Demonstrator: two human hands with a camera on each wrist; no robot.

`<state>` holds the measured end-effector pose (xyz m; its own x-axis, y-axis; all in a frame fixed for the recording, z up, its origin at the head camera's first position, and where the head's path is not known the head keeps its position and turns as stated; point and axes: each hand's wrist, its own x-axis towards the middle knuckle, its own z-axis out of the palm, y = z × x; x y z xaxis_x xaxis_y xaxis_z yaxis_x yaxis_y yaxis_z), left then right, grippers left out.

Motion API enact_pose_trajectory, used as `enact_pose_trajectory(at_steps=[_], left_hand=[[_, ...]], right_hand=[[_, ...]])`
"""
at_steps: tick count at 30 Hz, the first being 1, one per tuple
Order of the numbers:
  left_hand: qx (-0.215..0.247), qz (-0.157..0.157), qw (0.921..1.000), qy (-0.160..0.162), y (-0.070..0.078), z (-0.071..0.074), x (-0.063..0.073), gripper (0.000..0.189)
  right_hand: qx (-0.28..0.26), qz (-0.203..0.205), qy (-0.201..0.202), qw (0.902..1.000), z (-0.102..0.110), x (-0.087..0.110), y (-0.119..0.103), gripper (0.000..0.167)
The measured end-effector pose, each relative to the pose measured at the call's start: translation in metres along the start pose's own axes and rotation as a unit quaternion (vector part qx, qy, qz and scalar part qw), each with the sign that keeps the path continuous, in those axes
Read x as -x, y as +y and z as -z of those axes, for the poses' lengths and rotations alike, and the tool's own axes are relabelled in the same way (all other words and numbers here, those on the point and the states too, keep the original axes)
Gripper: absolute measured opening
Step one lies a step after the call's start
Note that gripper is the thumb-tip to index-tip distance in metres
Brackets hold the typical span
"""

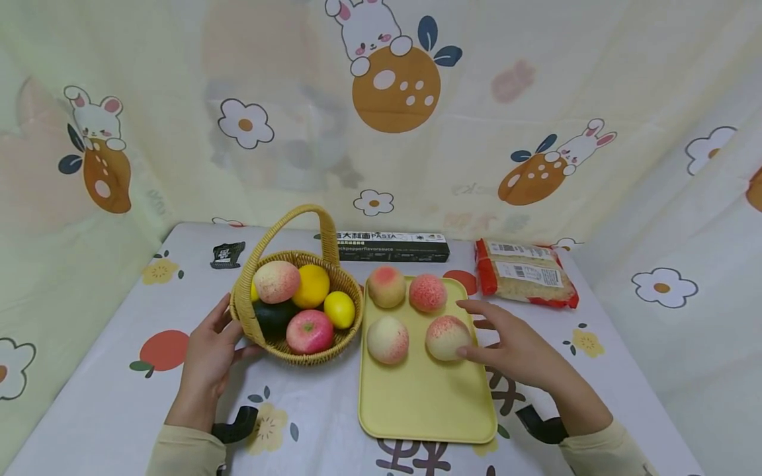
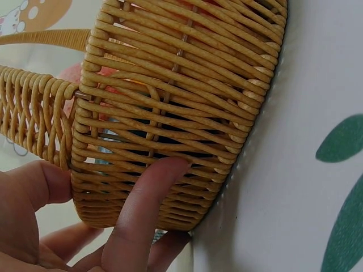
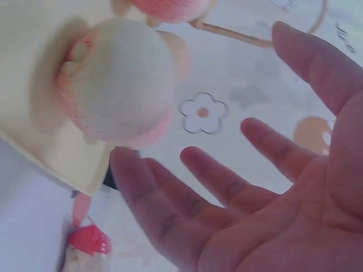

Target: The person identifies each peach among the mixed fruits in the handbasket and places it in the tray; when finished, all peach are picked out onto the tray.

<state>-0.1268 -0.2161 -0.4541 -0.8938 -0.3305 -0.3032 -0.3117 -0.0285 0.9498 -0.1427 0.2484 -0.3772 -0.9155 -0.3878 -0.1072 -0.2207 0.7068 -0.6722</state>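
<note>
A wicker basket (image 1: 306,359) with a tall handle stands left of centre and holds a pale peach (image 1: 277,282), an orange (image 1: 312,287), a lemon (image 1: 340,309), a pink apple (image 1: 310,332) and a dark green fruit (image 1: 274,318). My left hand (image 1: 208,350) rests against the basket's left side, its fingers spread along the weave (image 2: 176,119). On a yellow tray (image 1: 425,410) sit several peaches. Beside the tray's right edge, my right hand (image 1: 514,347) reaches over the nearest peach (image 1: 446,338), thumb and fingers spread apart around its right side.
A black pasta box (image 1: 393,248) lies at the back, behind the basket and tray. To its right is a red-edged clear packet (image 1: 526,272). Patterned cloth (image 1: 286,178) hangs behind the table and at both sides.
</note>
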Motion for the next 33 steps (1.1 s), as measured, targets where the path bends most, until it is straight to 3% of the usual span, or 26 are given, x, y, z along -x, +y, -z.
enact_pose_trajectory(at_steps=[10, 21, 33], left_hand=[[0.002, 0.001, 1.0000, -0.001, 0.000, 0.001, -0.002, 0.071], [0.001, 0.002, 1.0000, 0.003, 0.002, 0.001, 0.000, 0.071], [-0.001, 0.005, 1.0000, -0.001, 0.002, 0.000, 0.001, 0.071]], right_hand=[[-0.042, 0.069, 0.025, 0.9964, 0.000, 0.011, -0.008, 0.078], [-0.037, 0.093, 0.014, 0.9949, -0.009, -0.009, -0.028, 0.082], [0.017, 0.118, 0.011, 0.9928, -0.014, -0.032, -0.061, 0.089]])
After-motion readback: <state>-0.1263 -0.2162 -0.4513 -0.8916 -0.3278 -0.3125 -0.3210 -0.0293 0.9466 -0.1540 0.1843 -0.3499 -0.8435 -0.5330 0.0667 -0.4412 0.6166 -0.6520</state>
